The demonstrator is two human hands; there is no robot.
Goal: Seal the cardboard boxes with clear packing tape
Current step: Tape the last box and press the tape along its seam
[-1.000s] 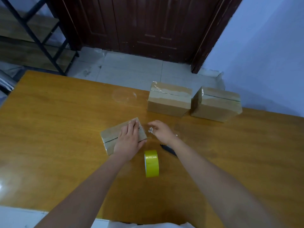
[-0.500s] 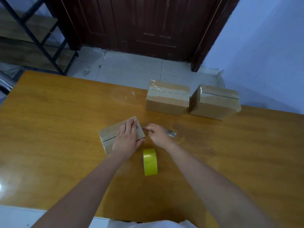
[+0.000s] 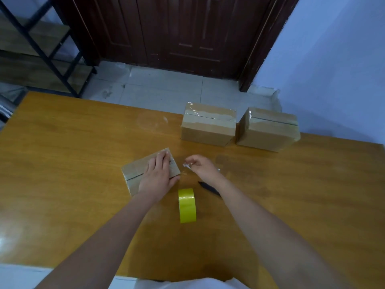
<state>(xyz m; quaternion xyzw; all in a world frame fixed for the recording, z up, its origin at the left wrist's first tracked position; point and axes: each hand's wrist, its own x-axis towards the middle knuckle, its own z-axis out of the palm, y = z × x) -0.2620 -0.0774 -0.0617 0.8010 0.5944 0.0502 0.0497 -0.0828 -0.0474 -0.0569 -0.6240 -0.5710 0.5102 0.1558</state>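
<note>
Wide wooden table [image 3: 62, 163], yellow-brown and shiny, with a bright glare at the near left edge and a faint cloudy ring mark near the far edge

Small flat box [image 3: 135, 170] near the middle, lying at a slant, with a dark slit along its top. Left hand [image 3: 157, 177] flat on top of it, fingers straight and close together, pressing down, thumb stuck out at the near right corner

Right hand [image 3: 203, 166] just beside the box, not touching it, fingers curled in and pinching a crumpled bit of clear tape [image 3: 186, 165] at the fingertips. Thin shiny strand between that bit and the box corner, too faint to be sure of

Yellow roll [image 3: 186, 205] standing on its edge, near the hands, between both arms. Dark thin thing [image 3: 208, 187] lying on the wood, partly under the right wrist; cannot tell what

Two bigger boxes side by side at the far edge: mid box [image 3: 208, 126] with shiny tape over its top seam, right box [image 3: 268, 130] just beside it, a dark seam line on top and shiny film at its corners

Behind the table, pale floor tiles [image 3: 158, 86], a dark brown door [image 3: 177, 32], a blue wall [image 3: 333, 59] on the right, a black metal shelf [image 3: 41, 49] with wooden boards on the left
</note>
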